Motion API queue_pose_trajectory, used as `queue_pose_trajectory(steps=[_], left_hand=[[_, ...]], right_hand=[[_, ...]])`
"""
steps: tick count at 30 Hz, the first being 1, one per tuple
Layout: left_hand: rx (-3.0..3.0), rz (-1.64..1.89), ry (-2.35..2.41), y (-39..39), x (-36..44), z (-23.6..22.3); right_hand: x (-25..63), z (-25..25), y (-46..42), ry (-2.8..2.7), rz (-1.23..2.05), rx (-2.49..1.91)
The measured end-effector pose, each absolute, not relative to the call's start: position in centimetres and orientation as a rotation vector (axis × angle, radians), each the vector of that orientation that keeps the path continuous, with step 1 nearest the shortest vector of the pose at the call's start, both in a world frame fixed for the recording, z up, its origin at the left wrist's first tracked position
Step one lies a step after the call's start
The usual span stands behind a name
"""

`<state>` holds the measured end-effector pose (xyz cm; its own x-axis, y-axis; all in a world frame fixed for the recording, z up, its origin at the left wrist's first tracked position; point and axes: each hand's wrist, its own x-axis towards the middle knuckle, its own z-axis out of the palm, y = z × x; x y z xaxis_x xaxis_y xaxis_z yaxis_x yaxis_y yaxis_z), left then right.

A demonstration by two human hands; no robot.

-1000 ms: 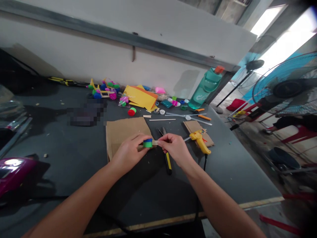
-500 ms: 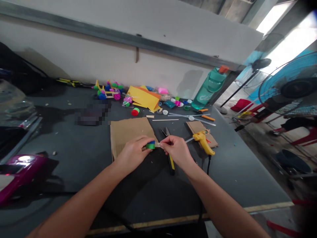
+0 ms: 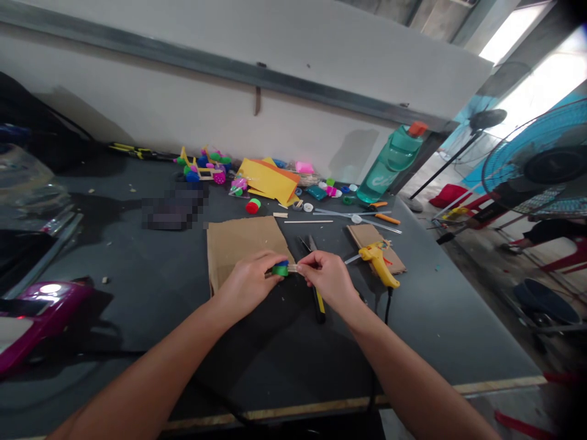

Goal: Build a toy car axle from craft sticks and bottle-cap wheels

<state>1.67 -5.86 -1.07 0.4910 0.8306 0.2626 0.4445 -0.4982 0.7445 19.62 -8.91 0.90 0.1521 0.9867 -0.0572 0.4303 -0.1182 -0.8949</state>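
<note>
Left hand (image 3: 247,278): closed in a pinch, thumb on the near side and fingers over the far side; it seems to act as the clamp, leaving the cap ends facing the other hand.
Right hand (image 3: 328,275): fingertips drawn narrow on the sticks' free end; so fine a grip probably serves for guiding rather than for force.
Caps (image 3: 280,269): the green-and-blue pair, between the two hands and gripped by the left; bright green nearer the person, deep blue beyond it, the two seemingly face to face; part is hidden by the fingers.
Sticks (image 3: 292,268): pale, slim, wood-like, bridging the short gap from the caps to the right fingertips; I can't tell from here whether they are fixed to the caps.
Cardboard sheet (image 3: 247,235): beyond and partly behind the left hand; likely there to shield the tabletop; whether the hand rests on it I cannot tell.
Yellow-and-black tool (image 3: 320,305): just left of the right hand, partly covered by it; perhaps left there for easy reach.
Glue gun (image 3: 378,263): right of the right hand, across a small cardboard piece (image 3: 362,233); presumably so drips miss the table.
</note>
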Motion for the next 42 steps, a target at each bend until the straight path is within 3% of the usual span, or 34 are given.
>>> queue_pose_trajectory(steps=[17, 28, 42], left_hand=[[2.12, 0.921, 1.109, -5.98, 2.01, -0.89], [2.214, 0.877, 1.088, -6.12, 2.12, -0.62], [2.198, 0.911, 1.101, -6.17, 2.24, -1.05]], right_hand=[[19.94, 1.59, -8.94, -1.175, 1.197, -1.504], [19.63, 0.98, -8.88, -1.322, 1.005, -1.719], [19.07, 0.92, -9.06, -1.314, 1.003, -1.739]])
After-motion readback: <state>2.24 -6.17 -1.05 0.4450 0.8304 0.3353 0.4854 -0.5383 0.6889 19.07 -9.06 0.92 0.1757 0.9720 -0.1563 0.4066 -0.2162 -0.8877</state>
